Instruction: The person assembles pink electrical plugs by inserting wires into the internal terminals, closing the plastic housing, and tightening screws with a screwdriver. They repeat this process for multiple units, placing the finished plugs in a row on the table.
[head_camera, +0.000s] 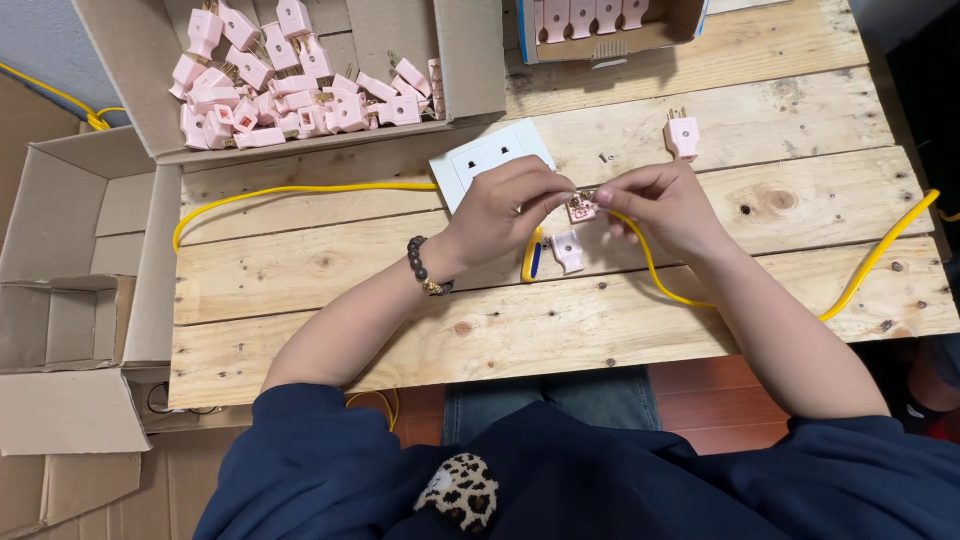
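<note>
Nearest me I see dark blue sleeves and a leopard-print patch (458, 490), then the plank table (400, 330). My left hand (500, 212), with a bead bracelet (424, 268) at the wrist, pinches a small metal piece against the open pink plug half (582, 208). My right hand (665, 205) grips that same plug half from 3 o'clock, fingertips closed on it, so the plug sits right between both hands. The yellow cable (680, 290) runs from the plug under my right hand and off toward 3 o'clock. Just below the plug, at 6 o'clock, lies the pink cover (568, 250), beside a yellow-handled screwdriver (533, 258). Behind my left hand lies a white socket plate (480, 160), a second yellow cable (300, 190) leading from it toward 9 o'clock. A finished pink plug (682, 134) lies at 1 o'clock. Farther off, a brown carton (460, 60) holds a heap of pink plugs (270, 80); a smaller box (600, 40) with a blue edge holds a neat row. Empty cartons (70, 300) stand at 9 o'clock.
</note>
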